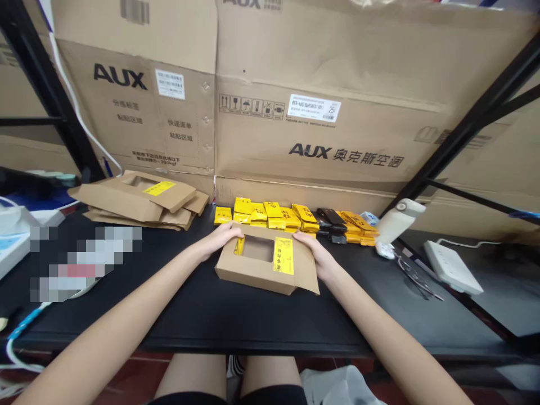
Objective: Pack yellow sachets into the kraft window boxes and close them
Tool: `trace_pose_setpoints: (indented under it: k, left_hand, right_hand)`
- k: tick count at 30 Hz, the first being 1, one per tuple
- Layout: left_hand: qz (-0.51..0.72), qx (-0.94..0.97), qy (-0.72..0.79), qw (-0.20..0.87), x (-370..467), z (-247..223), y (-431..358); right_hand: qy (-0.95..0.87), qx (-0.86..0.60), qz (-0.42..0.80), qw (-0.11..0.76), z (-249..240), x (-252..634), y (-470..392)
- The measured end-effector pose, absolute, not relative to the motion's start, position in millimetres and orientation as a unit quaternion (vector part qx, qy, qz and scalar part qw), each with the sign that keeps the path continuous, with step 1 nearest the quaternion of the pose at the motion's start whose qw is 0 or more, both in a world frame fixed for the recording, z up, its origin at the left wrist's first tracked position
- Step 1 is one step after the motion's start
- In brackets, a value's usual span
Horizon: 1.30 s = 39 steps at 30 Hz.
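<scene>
Large carton [358, 135]: "AUX" with Chinese characters, and a white label [314, 108] bearing "25". Left-hand carton [181, 146]: "AUX" and, in the bottom line of print, "300kgf". Handling pictograms [252, 106], including a wine glass and an umbrella, are printed beside the white label.

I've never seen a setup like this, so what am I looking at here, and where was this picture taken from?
There is no machine here, just a person's two bare hands. The one picture comes from a camera worn on the head, looking forward and down, so the forearms reach in from below.

The left hand and right hand hold a small cardboard box with a cut-out window and a yellow label. A bit of yellow shows through the window.

On the black tabletop, behind the box, is a row of yellow packets and black packets. More cardboard boxes are piled to the left.
</scene>
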<state>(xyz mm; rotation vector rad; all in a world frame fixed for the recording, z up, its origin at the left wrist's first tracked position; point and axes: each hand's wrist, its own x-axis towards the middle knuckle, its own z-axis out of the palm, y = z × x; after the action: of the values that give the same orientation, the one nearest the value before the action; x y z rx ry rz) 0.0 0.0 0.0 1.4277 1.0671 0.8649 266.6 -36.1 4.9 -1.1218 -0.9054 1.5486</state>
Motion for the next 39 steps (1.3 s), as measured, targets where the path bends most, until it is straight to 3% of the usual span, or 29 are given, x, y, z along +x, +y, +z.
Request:
trace_pose_setpoints:
  k: [7,12,15,18,24,32,39]
  left_hand:
    - [0.346,0.641,0.475,0.494,5,5,-5]
    - [0.471,0.622,0.424,0.46,6,-5,10]
    - [0.537,0.603,0.471,0.355,-4,-18,25]
    - [0.506,0.641,0.532,0.225,-18,-31,39]
    - [0.433,0.671,0.587,0.134,-27,-41,47]
    - [0.406,0.689,0.578,0.164,-29,-42,51]
    - [0.36,0.724,0.58,0.102,-29,-40,42]
  right_hand:
    - [-0.415,-0.514,0.54,0.522,6,266,-35]
    - [-0.406,-0.534,0.544,0.504,-2,264,-32]
    - [-0.416,-0.534,0.545,0.495,-6,264,-30]
    - [-0.417,-0.535,0.542,0.495,-7,264,-30]
    - [-0.418,-0.534,0.545,0.492,-6,264,-30]
    - [-0.42,-0.54,0.542,0.488,-6,262,-31]
    - [-0.413,-0.537,0.549,0.49,-6,262,-30]
